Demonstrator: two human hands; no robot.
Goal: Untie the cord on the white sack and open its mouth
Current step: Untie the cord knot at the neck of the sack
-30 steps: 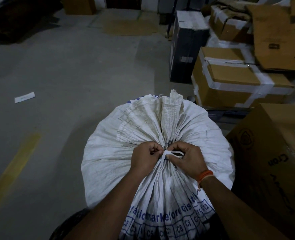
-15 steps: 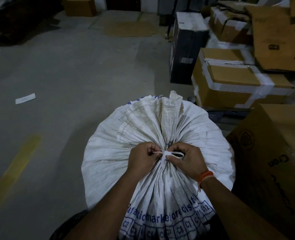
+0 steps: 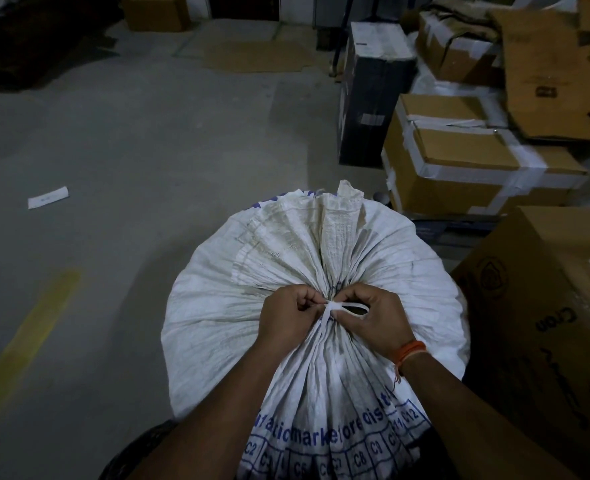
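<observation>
A full white woven sack (image 3: 217, 313) with blue print stands on the concrete floor in front of me. Its mouth is gathered into pleats and bound by a flat white cord (image 3: 335, 308) knotted at the neck. My left hand (image 3: 288, 318) pinches one end of the cord just left of the knot, fingers curled. On the knot's other side my right hand (image 3: 373, 318) pinches the cord, and a loop of cord lies over its fingers. The frilled top of the sack fans out beyond the knot. An orange band sits on my right wrist.
Taped cardboard boxes (image 3: 466, 168) are stacked at the right, with a large brown carton (image 3: 543, 306) close beside the sack and a tall black box (image 3: 373, 95) behind. A paper slip (image 3: 48, 197) and a yellow floor stripe (image 3: 26, 330) lie at the left.
My left hand has drawn its cord end slightly leftward, away from the knot. The right hand keeps its grip and the loop stays over its fingers.
</observation>
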